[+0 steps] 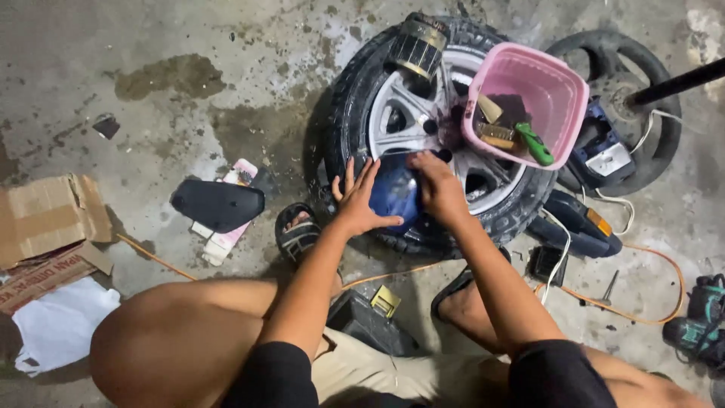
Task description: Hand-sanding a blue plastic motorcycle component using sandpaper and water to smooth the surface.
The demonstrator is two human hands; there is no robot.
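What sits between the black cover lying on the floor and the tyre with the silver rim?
In the head view, the person's sandalled foot lies between the black cover and the tyre; the left hand reaches over that gap to a blue part.

blue part (394, 195): mostly covered by both hands, kind unclear | black bar (680, 83): cut by right edge | green tool (698, 321): cut by right edge

Left hand (355, 200) flat, fingers spread, against a blue rounded part (393, 195) | right hand (438, 189) gripping that part from above | part rests on wheel (423, 121) lying flat on concrete floor (151, 113) | pink basket (555, 87) of tools sits on wheel's far-right rim | black cover (217, 205) on floor, left of wheel | sandalled feet (298, 234) at wheel's near edge
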